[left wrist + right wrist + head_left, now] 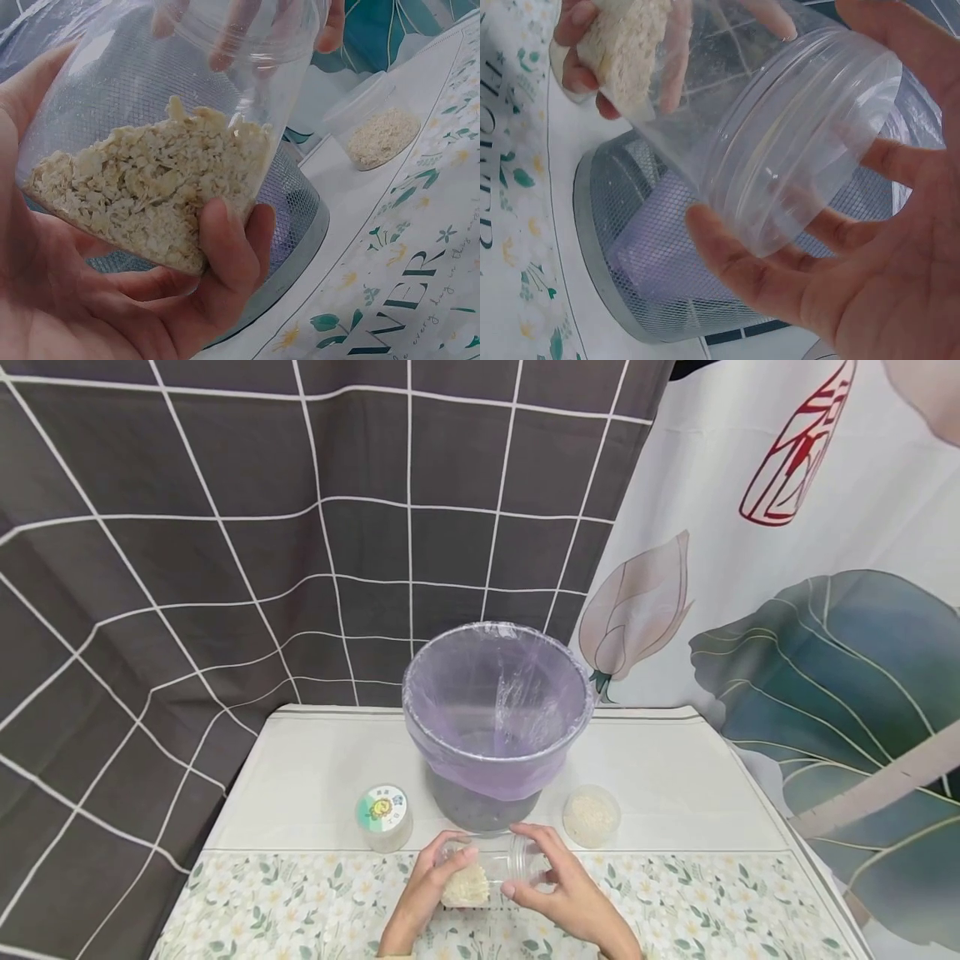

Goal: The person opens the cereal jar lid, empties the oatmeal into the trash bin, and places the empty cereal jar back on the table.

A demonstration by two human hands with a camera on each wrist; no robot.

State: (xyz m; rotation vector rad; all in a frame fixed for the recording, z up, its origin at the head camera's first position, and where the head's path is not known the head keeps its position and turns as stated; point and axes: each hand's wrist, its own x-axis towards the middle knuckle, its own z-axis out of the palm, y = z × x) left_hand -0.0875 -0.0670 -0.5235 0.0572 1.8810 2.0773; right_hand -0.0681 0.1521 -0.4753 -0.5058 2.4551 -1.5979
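Note:
A clear plastic jar (497, 865) lies tilted on its side between both hands, in front of the bin. Pale oat flakes (150, 187) are heaped toward its base and lower wall. My left hand (427, 887) grips the base end, thumb on top and fingers curled beneath in the left wrist view. At the other end, my right hand (561, 892) holds the ridged, clear mouth end (802, 142) between thumb and fingers. Part of the palm and fingers shows through the clear plastic.
Behind the jar stands a mesh waste bin (480, 806) lined with a purple bag (480, 772). A round container (384, 817) with a green-and-white label is at its left; a clear tub of flakes (591, 817) is at its right. A flowered cloth (300, 902) covers the front.

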